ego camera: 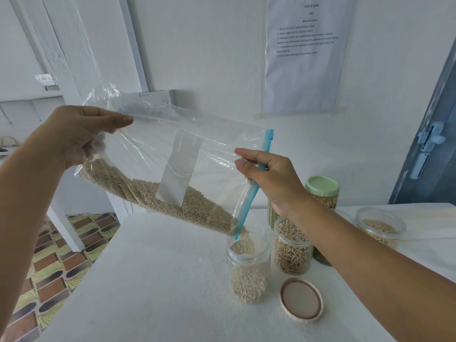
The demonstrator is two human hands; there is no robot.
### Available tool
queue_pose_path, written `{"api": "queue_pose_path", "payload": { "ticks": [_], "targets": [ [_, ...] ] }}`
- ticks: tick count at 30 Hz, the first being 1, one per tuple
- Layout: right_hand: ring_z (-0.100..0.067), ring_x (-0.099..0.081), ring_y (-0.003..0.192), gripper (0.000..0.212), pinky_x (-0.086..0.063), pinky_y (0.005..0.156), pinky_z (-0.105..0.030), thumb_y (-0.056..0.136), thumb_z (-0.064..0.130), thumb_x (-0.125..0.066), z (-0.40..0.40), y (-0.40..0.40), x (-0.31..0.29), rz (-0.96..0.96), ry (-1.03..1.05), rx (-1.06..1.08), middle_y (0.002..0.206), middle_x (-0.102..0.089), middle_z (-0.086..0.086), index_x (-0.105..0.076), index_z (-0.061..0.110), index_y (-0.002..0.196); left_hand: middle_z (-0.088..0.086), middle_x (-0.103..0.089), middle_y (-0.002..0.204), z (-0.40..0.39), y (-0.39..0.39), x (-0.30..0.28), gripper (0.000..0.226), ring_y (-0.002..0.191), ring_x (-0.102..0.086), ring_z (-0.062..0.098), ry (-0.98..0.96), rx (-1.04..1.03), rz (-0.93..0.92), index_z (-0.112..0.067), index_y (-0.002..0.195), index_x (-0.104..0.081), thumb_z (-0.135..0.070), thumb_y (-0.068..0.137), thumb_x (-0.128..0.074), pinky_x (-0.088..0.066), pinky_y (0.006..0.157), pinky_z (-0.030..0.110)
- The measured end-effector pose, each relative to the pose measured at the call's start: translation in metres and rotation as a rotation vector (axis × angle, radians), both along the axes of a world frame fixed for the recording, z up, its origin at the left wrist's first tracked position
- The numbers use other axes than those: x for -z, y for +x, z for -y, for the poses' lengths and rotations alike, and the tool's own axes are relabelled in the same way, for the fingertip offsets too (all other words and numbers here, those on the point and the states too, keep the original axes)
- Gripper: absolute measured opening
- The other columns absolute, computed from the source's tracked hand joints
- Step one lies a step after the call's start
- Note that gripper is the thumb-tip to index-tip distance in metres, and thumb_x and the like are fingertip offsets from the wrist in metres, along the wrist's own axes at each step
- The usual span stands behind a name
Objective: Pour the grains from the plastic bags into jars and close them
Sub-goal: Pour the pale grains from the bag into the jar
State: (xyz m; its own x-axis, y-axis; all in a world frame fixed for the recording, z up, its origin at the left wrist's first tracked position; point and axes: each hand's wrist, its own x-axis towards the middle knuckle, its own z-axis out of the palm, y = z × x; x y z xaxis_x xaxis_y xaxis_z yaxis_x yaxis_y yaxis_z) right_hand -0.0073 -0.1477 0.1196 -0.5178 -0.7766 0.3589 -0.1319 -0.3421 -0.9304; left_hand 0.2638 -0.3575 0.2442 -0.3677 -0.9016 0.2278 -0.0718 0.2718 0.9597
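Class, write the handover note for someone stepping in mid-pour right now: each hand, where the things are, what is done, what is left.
Left hand grips the raised bottom end of the zip bag.
Right hand pinches the bag by its blue zip strip, low corner over the open jar.
Grains are streaming in; the jar is about half full.
Its lid lies on the table beside it.
Behind: a jar of beans, a green-lidded jar, another open jar.
Left: finish pouring, close the open jars.

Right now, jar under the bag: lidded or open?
Open. Grains fall from the bag into the jar; a lid lies beside it on the table.
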Motion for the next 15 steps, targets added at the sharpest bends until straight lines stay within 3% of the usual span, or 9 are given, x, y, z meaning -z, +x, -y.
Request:
{"api": "queue_pose_path", "payload": {
  "ticks": [3, 9, 13, 15],
  "targets": [
    [0.0, -0.063, 0.078, 0.026, -0.051, 0.084, -0.022, 0.092, 0.017, -0.079, -0.0005, 0.0004, -0.0001, 0.0, -0.004, 0.001, 0.105, -0.075, 0.007, -0.079, 0.028, 0.115, 0.014, -0.066, 0.105, -0.0009, 0.0001, -0.0006, 0.055, 0.051, -0.036, 0.009, -0.006, 0.0, 0.008, -0.016, 0.086, -0.081, -0.042, 0.04, -0.095, -0.029, 0.042, 0.015],
    [0.001, -0.063, 0.077, 0.026, -0.052, 0.085, -0.022, 0.092, 0.016, -0.078, -0.0018, 0.0013, -0.0015, 0.001, -0.007, -0.005, 0.106, -0.075, 0.007, -0.078, 0.028, 0.115, 0.019, -0.072, 0.119, 0.0004, 0.0022, -0.0018, 0.052, 0.043, -0.038, 0.006, -0.032, 0.0, 0.035, -0.016, 0.088, -0.081, -0.043, 0.046, -0.096, -0.03, 0.039, 0.016],
    [0.003, -0.063, 0.076, 0.025, -0.05, 0.083, -0.019, 0.092, 0.015, -0.077, -0.0021, 0.0025, -0.0025, 0.01, -0.014, -0.013, 0.103, -0.075, 0.009, -0.078, 0.027, 0.114, -0.003, -0.069, 0.069, 0.0018, 0.003, -0.004, 0.08, 0.038, -0.036, 0.004, -0.036, 0.021, 0.05, -0.021, 0.076, -0.081, -0.059, 0.01, -0.102, -0.027, 0.037, 0.016],
    [0.003, -0.063, 0.075, 0.025, -0.05, 0.081, -0.018, 0.092, 0.014, -0.077, -0.0026, 0.0027, -0.0027, 0.016, -0.017, -0.015, 0.101, -0.074, 0.01, -0.078, 0.026, 0.114, -0.006, -0.065, 0.062, 0.0014, 0.0028, -0.0042, 0.081, 0.035, -0.035, 0.003, -0.03, 0.033, 0.049, -0.021, 0.072, -0.081, -0.06, 0.004, -0.101, -0.026, 0.037, 0.015]
  ]
}}
